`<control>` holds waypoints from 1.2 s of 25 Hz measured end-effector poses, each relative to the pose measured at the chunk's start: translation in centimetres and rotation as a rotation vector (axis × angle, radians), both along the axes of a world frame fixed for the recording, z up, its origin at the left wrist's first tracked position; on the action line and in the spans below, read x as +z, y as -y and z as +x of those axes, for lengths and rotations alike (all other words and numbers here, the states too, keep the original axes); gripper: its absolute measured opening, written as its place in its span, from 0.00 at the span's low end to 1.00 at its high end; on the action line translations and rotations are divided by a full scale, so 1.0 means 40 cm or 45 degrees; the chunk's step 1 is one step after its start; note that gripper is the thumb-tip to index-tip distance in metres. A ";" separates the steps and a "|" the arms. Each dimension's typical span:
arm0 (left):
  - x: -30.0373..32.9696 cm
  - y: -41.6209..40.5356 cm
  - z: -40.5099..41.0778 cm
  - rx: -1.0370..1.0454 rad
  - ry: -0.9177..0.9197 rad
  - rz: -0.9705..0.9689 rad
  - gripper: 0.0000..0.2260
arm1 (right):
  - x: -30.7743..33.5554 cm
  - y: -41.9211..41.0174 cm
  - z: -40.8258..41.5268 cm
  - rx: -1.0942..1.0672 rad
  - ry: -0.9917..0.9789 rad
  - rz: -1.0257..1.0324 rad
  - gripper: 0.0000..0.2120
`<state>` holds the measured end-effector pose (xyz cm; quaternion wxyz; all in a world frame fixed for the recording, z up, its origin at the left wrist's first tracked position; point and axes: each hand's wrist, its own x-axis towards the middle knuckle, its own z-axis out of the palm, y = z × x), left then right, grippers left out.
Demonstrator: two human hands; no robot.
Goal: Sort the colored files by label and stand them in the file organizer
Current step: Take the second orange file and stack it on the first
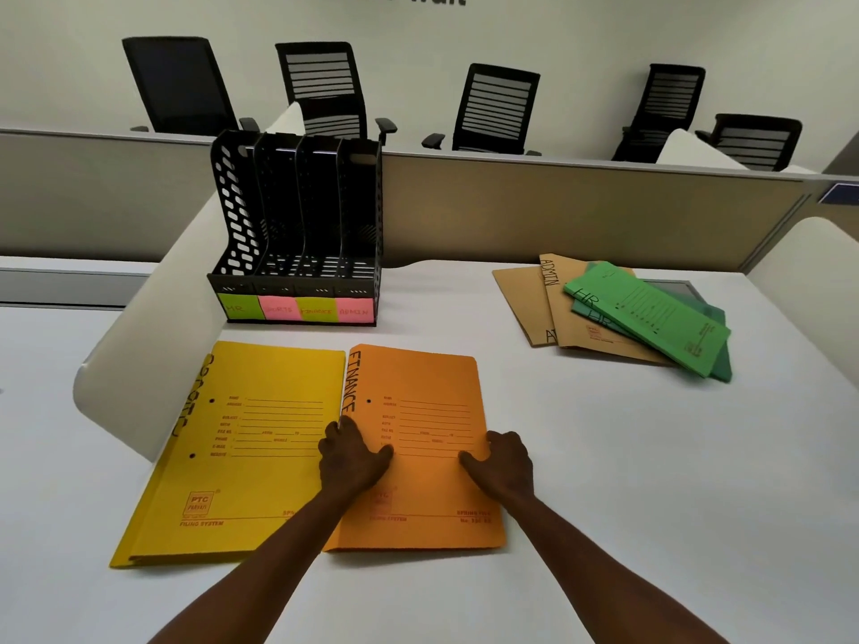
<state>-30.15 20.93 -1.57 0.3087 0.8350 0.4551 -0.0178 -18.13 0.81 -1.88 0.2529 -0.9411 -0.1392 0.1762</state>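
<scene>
Lower left of frame: yellow file (pixel 241 439), flat on the white worktop (pixel 604 457), edge touching the orange file (pixel 427 429) at centre, spine lettered FINANCE. Upper left of centre: black organizer (pixel 297 216), four slots, sticky labels (pixel 297 310) along its base. Centre, low: left hand (pixel 353 457), fingers curled over the orange file's left edge, thumb on its cover. Just right: right hand (pixel 504 464), fingers curled over the right edge, thumb on top. Upper right: brown files (pixel 539 299), ADMIN, under green files (pixel 650 313), HR.

Orange file (pixel 418 439), yellow file (pixel 241 439), green files (pixel 650 313), perforated black organizer (pixel 297 216).
</scene>
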 end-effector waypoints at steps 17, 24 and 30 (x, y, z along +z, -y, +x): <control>0.024 0.195 0.175 -0.533 0.171 0.346 0.42 | 0.023 0.082 0.137 0.179 0.338 -0.102 0.44; 0.061 0.276 0.325 -0.711 0.206 0.308 0.41 | 0.042 0.209 0.253 0.096 0.419 -0.127 0.44; 0.113 0.329 0.488 -0.757 0.288 0.264 0.39 | 0.083 0.305 0.393 0.021 0.508 -0.159 0.43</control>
